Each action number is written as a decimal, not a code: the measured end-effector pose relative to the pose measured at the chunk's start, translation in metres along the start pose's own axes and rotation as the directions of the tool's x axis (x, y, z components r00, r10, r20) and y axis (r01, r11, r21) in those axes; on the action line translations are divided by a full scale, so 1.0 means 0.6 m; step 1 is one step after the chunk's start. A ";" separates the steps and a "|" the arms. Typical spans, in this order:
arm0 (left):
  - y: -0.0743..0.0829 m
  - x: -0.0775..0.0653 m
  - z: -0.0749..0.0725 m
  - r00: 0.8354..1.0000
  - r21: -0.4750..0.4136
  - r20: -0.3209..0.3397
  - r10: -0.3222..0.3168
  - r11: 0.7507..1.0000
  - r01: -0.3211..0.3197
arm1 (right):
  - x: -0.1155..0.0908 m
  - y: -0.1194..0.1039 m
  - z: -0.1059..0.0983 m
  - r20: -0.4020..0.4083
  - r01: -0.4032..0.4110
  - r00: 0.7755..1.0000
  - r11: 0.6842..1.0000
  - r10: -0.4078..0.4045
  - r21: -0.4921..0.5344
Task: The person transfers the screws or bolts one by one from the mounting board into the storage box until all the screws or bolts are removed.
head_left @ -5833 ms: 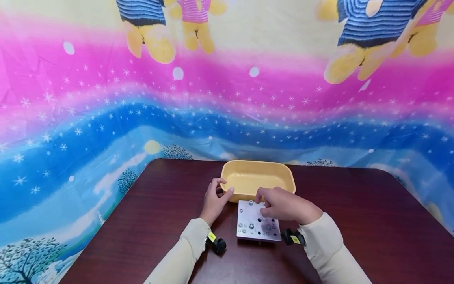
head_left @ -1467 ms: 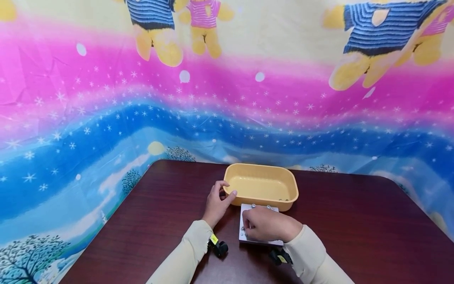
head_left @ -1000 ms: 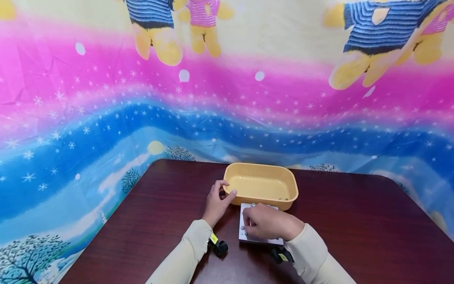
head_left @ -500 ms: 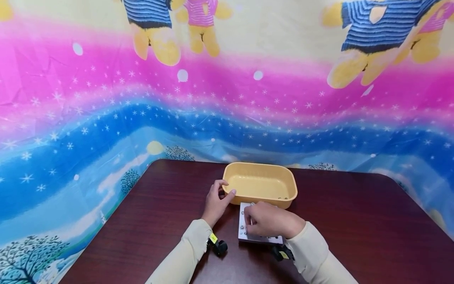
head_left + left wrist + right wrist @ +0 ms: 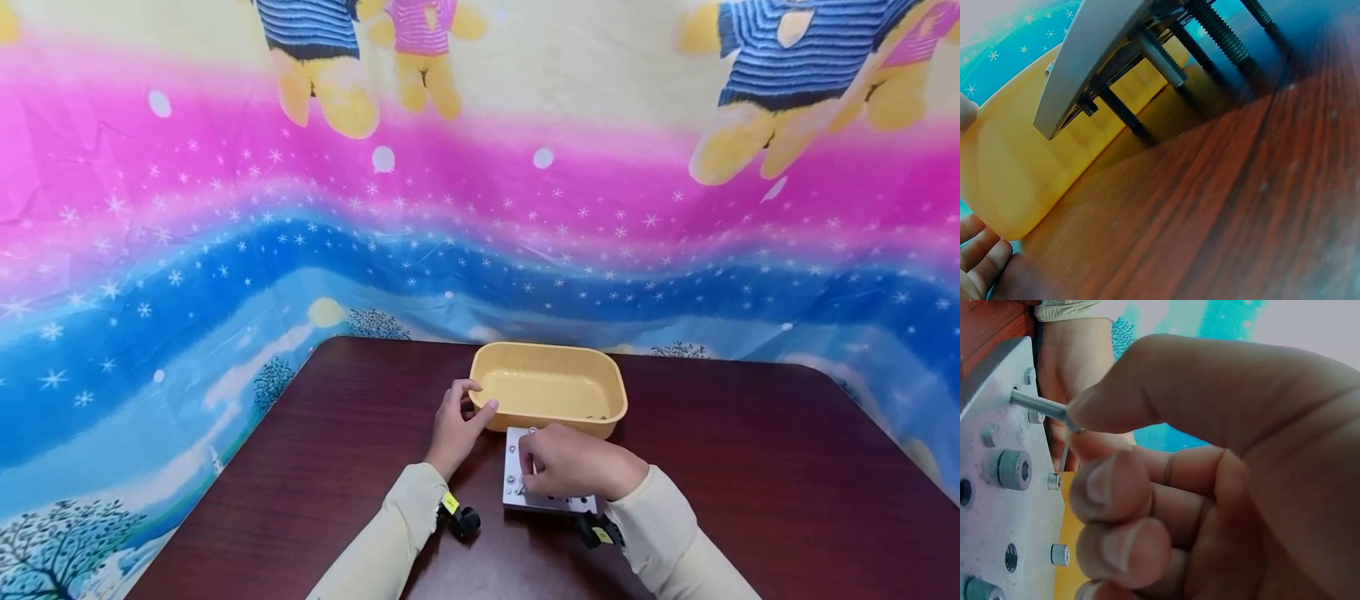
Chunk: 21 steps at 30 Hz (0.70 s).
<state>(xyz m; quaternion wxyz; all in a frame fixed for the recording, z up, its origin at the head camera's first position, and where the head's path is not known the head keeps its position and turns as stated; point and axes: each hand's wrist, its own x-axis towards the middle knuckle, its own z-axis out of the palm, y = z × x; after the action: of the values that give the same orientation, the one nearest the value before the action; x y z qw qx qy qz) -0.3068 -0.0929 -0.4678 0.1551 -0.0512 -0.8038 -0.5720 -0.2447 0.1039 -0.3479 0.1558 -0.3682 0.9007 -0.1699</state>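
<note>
My left hand (image 5: 455, 427) grips the left end of a yellow plastic tub (image 5: 547, 422), thumb at the near side and fingers at the rim. In front of the tub is a silver metal plate (image 5: 512, 500) with holes and socket-head bolts. My right hand (image 5: 581, 462) is over the plate, hiding much of it in the head view. In the right wrist view, its thumb and index finger pinch a thin silver screw (image 5: 1041, 405), whose far end is at a hole near the plate's edge. A thicker bolt (image 5: 1015, 469) sits in the plate nearby.
Threaded bolt shanks (image 5: 1219, 31) stick out below the plate, which is raised over the dark red wooden table (image 5: 360, 417). A few small metal pieces (image 5: 596, 417) lie in the tub's near right corner. A printed cloth (image 5: 480, 208) hangs behind the table.
Since the oldest frame, my right hand has moved from the plate's back part to its front left. Over the last second it shifts only slightly. The left hand stays at the tub.
</note>
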 end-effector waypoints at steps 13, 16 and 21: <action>0.004 -0.001 -0.002 1.000 -0.005 0.006 -0.002 1.000 0.002 | 0.000 0.003 -0.004 -0.063 0.046 0.997 0.999 -0.044 0.024; 0.004 -0.001 -0.002 1.000 -0.003 0.007 -0.003 1.000 0.003 | 0.001 0.004 -0.004 -0.092 0.039 0.995 0.999 -0.037 0.021; 0.004 0.000 -0.003 1.000 -0.005 0.003 0.002 1.000 -0.002 | 0.003 0.006 -0.006 -0.150 0.000 0.989 1.000 0.001 0.007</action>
<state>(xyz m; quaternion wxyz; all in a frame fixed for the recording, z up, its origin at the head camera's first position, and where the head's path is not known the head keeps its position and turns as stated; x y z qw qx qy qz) -0.3059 -0.0935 -0.4649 0.1542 -0.0534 -0.8025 -0.5738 -0.2497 0.1056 -0.3464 0.0889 -0.3537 0.9094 -0.2002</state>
